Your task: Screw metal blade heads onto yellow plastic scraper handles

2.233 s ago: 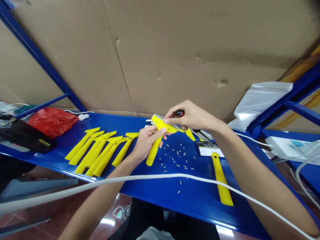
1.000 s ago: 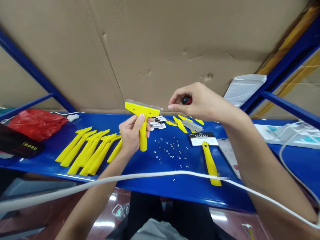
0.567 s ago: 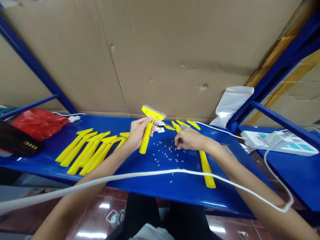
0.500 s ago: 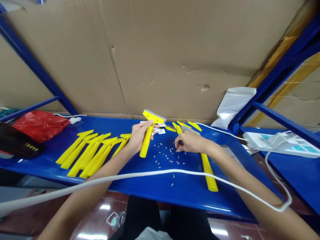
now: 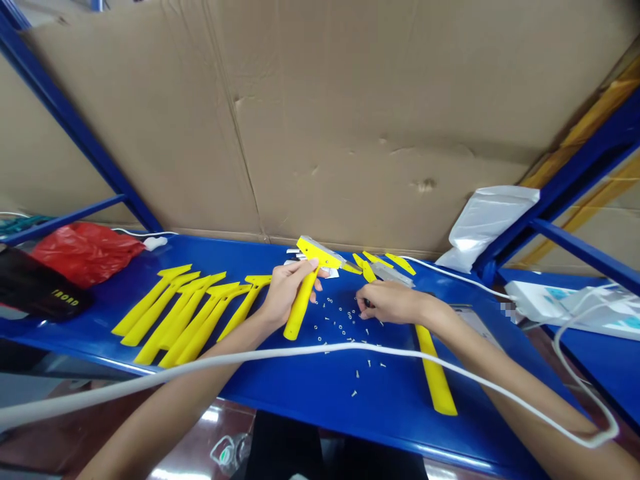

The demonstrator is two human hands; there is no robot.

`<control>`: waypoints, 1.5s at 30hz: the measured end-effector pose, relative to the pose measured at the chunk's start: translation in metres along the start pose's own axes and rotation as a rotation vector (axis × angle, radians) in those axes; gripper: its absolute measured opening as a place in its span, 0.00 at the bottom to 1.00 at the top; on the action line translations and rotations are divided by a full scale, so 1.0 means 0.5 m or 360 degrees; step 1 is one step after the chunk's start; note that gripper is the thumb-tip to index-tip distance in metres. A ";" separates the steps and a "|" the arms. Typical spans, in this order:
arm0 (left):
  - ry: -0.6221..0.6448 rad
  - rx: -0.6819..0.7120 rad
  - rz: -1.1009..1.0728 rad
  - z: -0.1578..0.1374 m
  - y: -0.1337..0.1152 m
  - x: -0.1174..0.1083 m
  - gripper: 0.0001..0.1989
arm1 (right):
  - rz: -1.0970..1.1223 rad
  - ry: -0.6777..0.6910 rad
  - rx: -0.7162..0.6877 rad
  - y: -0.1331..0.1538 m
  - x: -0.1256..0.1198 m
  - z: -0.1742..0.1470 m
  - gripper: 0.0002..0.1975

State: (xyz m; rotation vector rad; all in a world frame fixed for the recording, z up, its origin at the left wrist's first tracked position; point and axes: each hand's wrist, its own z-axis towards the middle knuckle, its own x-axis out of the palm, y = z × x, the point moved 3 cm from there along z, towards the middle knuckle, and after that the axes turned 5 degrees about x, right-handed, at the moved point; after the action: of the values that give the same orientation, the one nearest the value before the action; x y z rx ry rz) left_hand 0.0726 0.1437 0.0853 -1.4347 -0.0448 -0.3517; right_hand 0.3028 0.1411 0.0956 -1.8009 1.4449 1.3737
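A yellow scraper (image 5: 301, 308) with a grey metal strip along its head is gripped in my left hand (image 5: 286, 290), the head tilted up and away. My right hand (image 5: 387, 301) is lowered to the table among loose screws (image 5: 357, 375) and small nuts (image 5: 343, 329), its fingertips pinched together. Whether a screw or nut is between them is hidden. Under my right wrist lies another yellow handle (image 5: 436, 380), partly covered by the arm. A grey metal piece (image 5: 393, 274) and several yellow blade-shaped pieces (image 5: 400, 263) lie just beyond that hand.
Several yellow handles (image 5: 173, 317) lie in a row on the left of the blue table (image 5: 300, 393). A white cable (image 5: 210, 360) crosses in front of both forearms. A red bag (image 5: 90, 253) sits far left, a white power strip (image 5: 575, 307) right. Cardboard (image 5: 325, 120) stands behind.
The view has shifted slightly, moving the scene down and right. My right hand's fingertips now point lower, at the loose hardware. My left hand still holds the scraper.
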 end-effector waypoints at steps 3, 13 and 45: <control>0.0009 0.0039 0.0006 -0.003 -0.002 0.000 0.22 | -0.0028 -0.0011 0.0047 0.006 -0.007 -0.003 0.04; -0.0058 0.0068 -0.0007 -0.002 -0.016 -0.003 0.23 | 0.0264 -0.0976 -0.0281 0.051 -0.205 -0.107 0.11; -0.0051 0.0074 0.0108 -0.004 -0.002 -0.006 0.20 | 0.0473 -0.1167 -0.0710 0.096 -0.193 -0.067 0.03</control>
State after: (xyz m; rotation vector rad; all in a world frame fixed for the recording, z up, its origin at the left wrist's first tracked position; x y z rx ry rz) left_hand 0.0692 0.1424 0.0852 -1.3923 -0.0304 -0.2704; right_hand 0.2774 0.1416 0.2055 -1.0874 1.0688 2.3340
